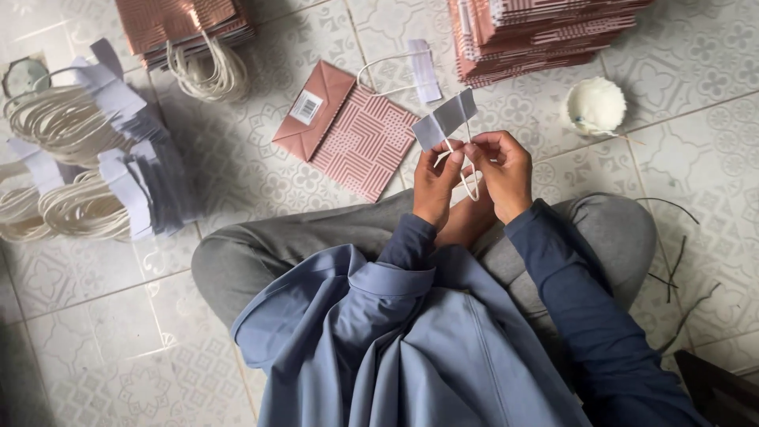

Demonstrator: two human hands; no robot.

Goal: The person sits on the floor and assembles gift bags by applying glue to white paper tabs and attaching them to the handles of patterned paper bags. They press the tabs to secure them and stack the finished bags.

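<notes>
**Handle in hand, one flat bag waiting**

Blue cloth over the lap fills the near view, and grey trouser legs are folded on the tiled floor. Above them both hands meet. The left hand and the right hand are closed in a pinch on a white cord handle, whose loop hangs between them; its pale paper strip stands up just above the fingertips.

Just beyond lies a flat pink patterned paper bag, with another cord handle lying loose at its top edge.

By my judgement much work is already behind: a tall stack of pink bags sits at the upper right and a smaller stack at the upper left. Much remains too, since heaps of unused handles fill the left side. A small white cup stands near the right hand.
</notes>
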